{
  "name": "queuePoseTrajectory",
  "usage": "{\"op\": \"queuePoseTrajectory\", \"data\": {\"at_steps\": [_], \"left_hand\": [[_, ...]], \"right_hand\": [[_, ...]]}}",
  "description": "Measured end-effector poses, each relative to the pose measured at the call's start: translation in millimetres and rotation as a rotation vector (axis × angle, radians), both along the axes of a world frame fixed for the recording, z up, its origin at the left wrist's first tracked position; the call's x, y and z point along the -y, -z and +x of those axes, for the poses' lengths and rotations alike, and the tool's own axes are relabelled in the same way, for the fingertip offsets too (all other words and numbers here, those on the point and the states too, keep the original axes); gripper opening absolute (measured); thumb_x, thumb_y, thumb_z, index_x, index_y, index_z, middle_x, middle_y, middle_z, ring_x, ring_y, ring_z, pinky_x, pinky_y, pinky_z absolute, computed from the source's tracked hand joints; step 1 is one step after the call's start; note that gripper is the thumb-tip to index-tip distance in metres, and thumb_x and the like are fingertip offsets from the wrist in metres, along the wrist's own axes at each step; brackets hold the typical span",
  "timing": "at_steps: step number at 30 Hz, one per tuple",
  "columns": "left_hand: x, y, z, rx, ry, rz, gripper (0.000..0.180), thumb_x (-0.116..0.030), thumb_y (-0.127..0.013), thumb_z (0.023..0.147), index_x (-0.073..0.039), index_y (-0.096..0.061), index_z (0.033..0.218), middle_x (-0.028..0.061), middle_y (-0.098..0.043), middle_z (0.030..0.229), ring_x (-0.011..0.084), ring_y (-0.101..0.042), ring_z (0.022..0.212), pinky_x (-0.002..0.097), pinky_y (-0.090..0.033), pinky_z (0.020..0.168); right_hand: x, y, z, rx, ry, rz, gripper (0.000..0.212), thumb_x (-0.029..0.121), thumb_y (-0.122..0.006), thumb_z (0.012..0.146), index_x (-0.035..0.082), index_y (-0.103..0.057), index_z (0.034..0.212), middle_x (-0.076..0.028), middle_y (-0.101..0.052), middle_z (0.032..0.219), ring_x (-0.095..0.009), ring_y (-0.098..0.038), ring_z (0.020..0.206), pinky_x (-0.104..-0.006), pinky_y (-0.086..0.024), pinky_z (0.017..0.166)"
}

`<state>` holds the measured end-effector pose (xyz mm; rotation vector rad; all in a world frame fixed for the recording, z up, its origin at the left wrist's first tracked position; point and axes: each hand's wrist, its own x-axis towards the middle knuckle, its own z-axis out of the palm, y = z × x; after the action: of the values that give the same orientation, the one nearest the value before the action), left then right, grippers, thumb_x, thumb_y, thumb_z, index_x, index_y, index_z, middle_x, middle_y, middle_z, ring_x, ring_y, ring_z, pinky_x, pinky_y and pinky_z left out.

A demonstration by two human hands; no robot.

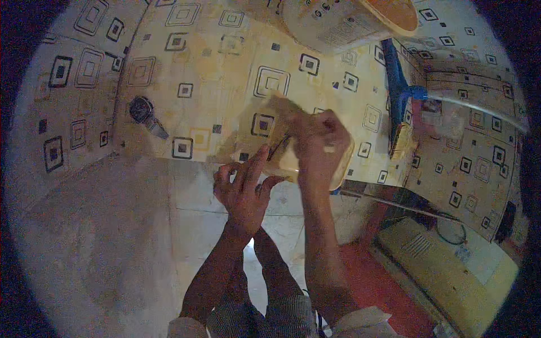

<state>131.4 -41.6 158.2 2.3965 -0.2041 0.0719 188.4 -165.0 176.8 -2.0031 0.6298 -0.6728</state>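
Cream square-patterned worktop (217, 101) meets matching walls (468, 132); left fingers (257, 164) spread apart, right fingers (331, 132) curled, contents unclear.

The bench (214, 84) before me looks smooth-topped, the yellowish tray-like piece (288, 161) plastic, the bucket (332, 25) matt plastic, the wiper head (397, 84) plastic too; the watch (147, 116) seems metal, the shorts (290, 315) cloth.

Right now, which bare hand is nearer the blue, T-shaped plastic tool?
The blurred right hand; the left hand is farther left, farther from the tool.
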Motion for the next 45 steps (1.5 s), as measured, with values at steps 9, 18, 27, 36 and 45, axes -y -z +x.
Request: {"op": "queuePoseTrajectory", "data": {"at_steps": [9, 18, 27, 36, 45], "left_hand": [[-3, -4, -1, 0.002, 0.011, -0.027, 0.066, -0.036, -0.076, 0.065, -0.023, -0.055, 0.127, -0.0103, -0.062, 0.115, 0.0184, -0.048, 0.092, 0.0392, -0.034, 0.084], [-2, -4, 2, 0.015, 0.028, 0.003, 0.067, -0.034, -0.076, 0.065, -0.023, -0.055, 0.127, -0.0102, -0.063, 0.113, 0.0178, -0.049, 0.088, 0.0347, -0.037, 0.081], [3, 0, 0, -0.015, 0.002, -0.110, 0.065, -0.031, -0.076, 0.067, -0.022, -0.055, 0.128, -0.0036, -0.065, 0.105, 0.0210, -0.047, 0.084, 0.0373, -0.036, 0.084], [-2, 1, -1, -0.037, 0.016, -0.066, 0.063, -0.036, -0.073, 0.071, -0.025, -0.053, 0.129, -0.0079, -0.064, 0.110, 0.0194, -0.048, 0.089, 0.0383, -0.036, 0.085], [0, -2, -2, -0.088, 0.023, -0.002, 0.060, -0.042, -0.069, 0.073, -0.027, -0.053, 0.129, -0.0109, -0.062, 0.116, 0.0170, -0.049, 0.093, 0.0374, -0.036, 0.084]], "right_hand": [[50, -45, -8, -0.136, 0.024, 0.292, 0.020, 0.010, -0.071, 0.073, 0.009, -0.051, 0.074, 0.002, -0.052, 0.060, -0.004, -0.042, 0.045, -0.0185, -0.030, 0.038], [91, -115, -29, -0.751, -0.022, -0.037, 0.031, 0.024, -0.083, 0.061, 0.005, -0.059, 0.064, 0.000, -0.056, 0.058, -0.009, -0.048, 0.052, -0.0278, -0.037, 0.048], [94, -95, -2, -0.669, -0.275, -0.253, 0.029, 0.024, -0.076, 0.063, 0.000, -0.060, 0.061, -0.009, -0.056, 0.054, -0.017, -0.051, 0.048, -0.0343, -0.041, 0.047], [106, -116, 20, -1.005, -0.416, -0.170, 0.033, 0.029, -0.073, 0.060, 0.001, -0.060, 0.071, -0.002, -0.055, 0.060, -0.014, -0.051, 0.058, -0.0296, -0.040, 0.055], [91, -95, 36, -0.673, -0.642, -0.544, 0.026, 0.026, -0.073, 0.063, 0.002, -0.065, 0.068, -0.015, -0.063, 0.067, -0.029, -0.065, 0.076, -0.0375, -0.051, 0.069]]}}
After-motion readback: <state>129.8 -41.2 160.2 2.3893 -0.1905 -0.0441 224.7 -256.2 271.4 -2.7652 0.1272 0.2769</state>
